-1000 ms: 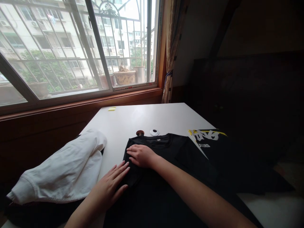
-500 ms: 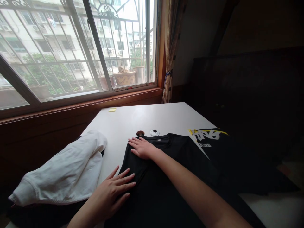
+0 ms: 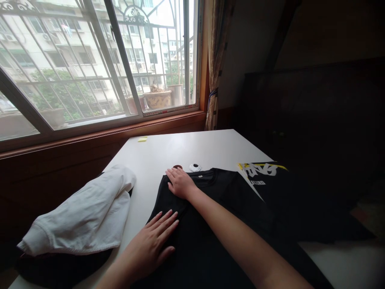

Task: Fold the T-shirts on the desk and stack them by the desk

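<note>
A black shirt is spread over the white table, its neckline toward the far side. My left hand rests flat on the shirt's left part, fingers spread. Farther up, my right hand lies on the cloth near the shoulder beside the collar, palm down, fingers slightly bent and somewhat apart; it holds nothing. Just beyond its fingertips is a round brown object, partly hidden. A round white object with a dark centre sits beyond the collar.
White cloth lies at the left over dark fabric. Black fabric with white and yellow lettering is at the right. A yellow paper is near the table's far left corner. A window stands behind.
My left hand has slid a little right over the shirt. My right hand has shifted slightly forward, and its fingers now cover part of the brown object.
</note>
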Action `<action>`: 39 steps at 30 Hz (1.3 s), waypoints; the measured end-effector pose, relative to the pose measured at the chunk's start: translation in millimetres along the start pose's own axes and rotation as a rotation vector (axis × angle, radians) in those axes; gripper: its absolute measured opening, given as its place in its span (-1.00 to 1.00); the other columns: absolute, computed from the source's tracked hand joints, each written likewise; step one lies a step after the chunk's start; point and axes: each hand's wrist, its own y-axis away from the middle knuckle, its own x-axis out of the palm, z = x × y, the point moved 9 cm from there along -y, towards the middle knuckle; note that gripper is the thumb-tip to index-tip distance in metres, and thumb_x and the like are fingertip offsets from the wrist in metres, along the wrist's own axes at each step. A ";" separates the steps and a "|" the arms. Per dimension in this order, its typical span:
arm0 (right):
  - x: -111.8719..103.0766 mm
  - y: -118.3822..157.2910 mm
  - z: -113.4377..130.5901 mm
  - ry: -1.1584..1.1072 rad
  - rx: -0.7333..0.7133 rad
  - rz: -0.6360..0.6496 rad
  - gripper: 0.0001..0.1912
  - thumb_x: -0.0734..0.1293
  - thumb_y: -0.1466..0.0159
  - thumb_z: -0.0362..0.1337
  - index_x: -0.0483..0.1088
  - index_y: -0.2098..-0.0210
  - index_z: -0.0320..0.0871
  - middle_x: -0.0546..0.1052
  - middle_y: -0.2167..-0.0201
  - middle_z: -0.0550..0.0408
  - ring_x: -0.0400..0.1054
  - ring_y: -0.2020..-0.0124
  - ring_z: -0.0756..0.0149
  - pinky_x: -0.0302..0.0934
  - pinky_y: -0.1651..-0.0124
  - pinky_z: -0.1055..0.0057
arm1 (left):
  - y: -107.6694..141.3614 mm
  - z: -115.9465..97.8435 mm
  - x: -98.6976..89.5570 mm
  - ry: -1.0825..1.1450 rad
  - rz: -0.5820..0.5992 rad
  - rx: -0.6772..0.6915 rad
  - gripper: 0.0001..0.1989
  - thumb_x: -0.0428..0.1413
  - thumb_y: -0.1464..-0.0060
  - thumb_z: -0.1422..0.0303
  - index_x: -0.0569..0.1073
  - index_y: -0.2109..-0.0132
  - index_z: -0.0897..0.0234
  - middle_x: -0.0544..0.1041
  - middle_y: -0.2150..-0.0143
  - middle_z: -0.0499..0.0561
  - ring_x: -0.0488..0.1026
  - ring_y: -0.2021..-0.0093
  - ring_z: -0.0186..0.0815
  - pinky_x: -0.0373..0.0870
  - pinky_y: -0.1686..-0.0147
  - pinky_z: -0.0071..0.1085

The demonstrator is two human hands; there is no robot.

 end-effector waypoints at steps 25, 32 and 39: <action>-78.9 260.5 -143.0 0.229 0.605 0.155 -0.27 0.01 -0.45 0.05 0.15 -0.42 -0.30 0.07 -0.48 -0.11 -0.08 -0.49 0.06 -0.09 -0.48 0.04 | -4.5 11.3 -35.6 0.087 -0.284 -0.037 -0.49 -0.06 -0.35 0.51 0.29 -0.36 0.04 0.36 -0.38 -0.01 0.35 -0.33 -0.17 0.42 -0.27 -0.19; -74.5 247.4 -131.8 0.212 0.567 0.173 -0.27 -0.02 -0.47 0.08 0.06 -0.46 -0.23 0.01 -0.49 -0.08 -0.14 -0.50 0.08 -0.12 -0.48 0.06 | -53.5 31.5 -19.0 -0.021 -0.222 -0.032 -0.42 -0.04 -0.40 0.36 0.06 -0.48 0.11 0.10 -0.51 0.07 0.04 -0.48 -0.07 0.25 -0.36 0.02; -63.3 210.8 -142.1 0.149 0.543 0.223 -0.25 -0.03 -0.46 0.11 0.01 -0.48 -0.20 -0.02 -0.50 -0.05 -0.18 -0.51 0.12 -0.19 -0.49 0.08 | -74.6 95.5 26.9 -0.092 -0.123 -0.202 -0.33 -0.13 -0.41 -0.01 -0.01 -0.50 0.16 0.03 -0.51 0.12 -0.03 -0.50 -0.08 -0.05 -0.44 0.04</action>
